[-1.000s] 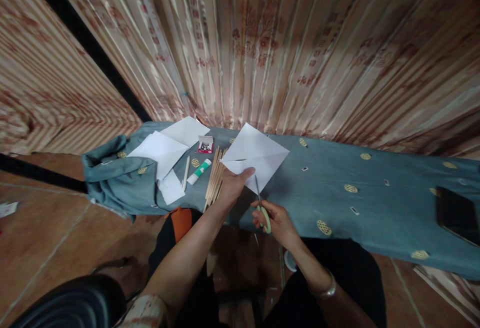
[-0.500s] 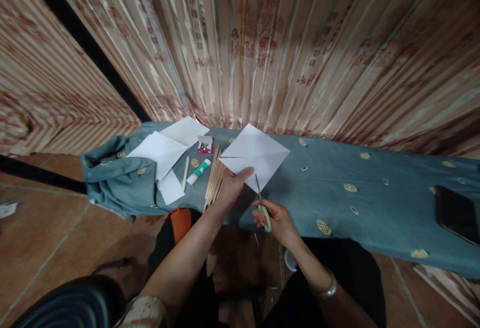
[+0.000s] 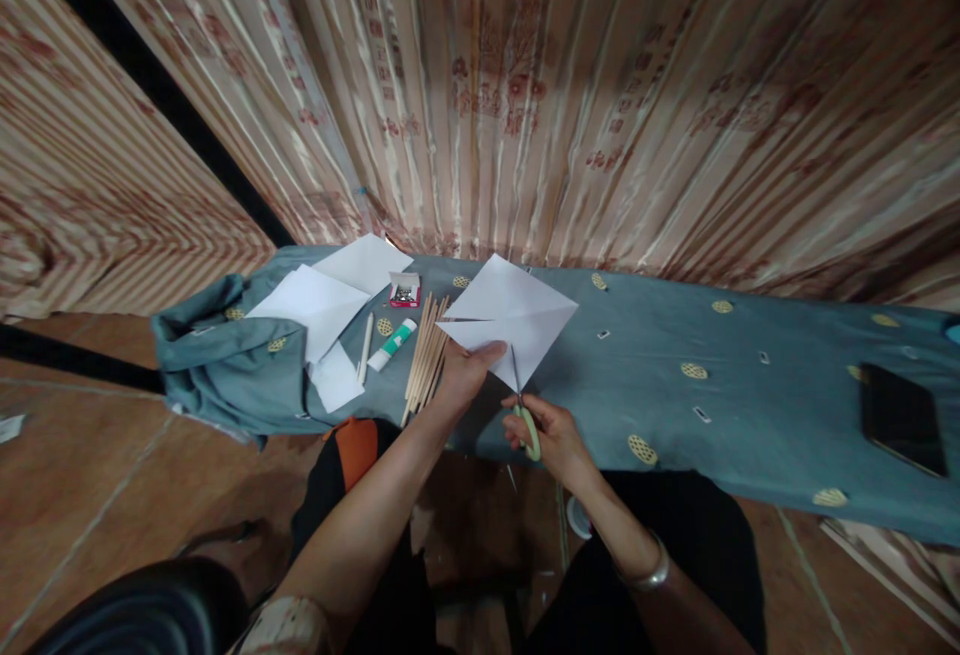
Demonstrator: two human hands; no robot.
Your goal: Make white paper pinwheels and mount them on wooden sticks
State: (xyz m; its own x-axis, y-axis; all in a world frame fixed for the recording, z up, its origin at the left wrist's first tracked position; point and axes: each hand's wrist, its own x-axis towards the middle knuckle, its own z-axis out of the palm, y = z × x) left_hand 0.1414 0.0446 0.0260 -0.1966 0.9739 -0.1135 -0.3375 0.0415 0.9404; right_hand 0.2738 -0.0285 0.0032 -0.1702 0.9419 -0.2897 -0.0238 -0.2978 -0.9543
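Note:
A white square sheet of paper (image 3: 525,307) is held up over the cloth, turned so its corners point like a diamond. My left hand (image 3: 466,373) pinches its lower left edge, thumb on top. One slit runs in from the left corner. In my right hand (image 3: 549,435) are scissors (image 3: 528,427) with pale green handles, their blades pointing up at the paper's lower corner. Beneath and left of the paper lie several thin wooden sticks (image 3: 424,355). Beside them are a green and white glue stick (image 3: 393,345) and a white pencil-like stick (image 3: 366,349).
A small red open box (image 3: 405,289) of metal bits stands behind the glue stick. More white sheets (image 3: 319,305) lie at the left on the grey-green tablecloth (image 3: 645,365). A dark phone (image 3: 900,417) rests at the right. A curtain (image 3: 510,85) hangs behind.
The slit at the paper's left corner gapes a little wider, with the paper slightly tilted. Both hands keep their grips, and the whole view has shifted slightly.

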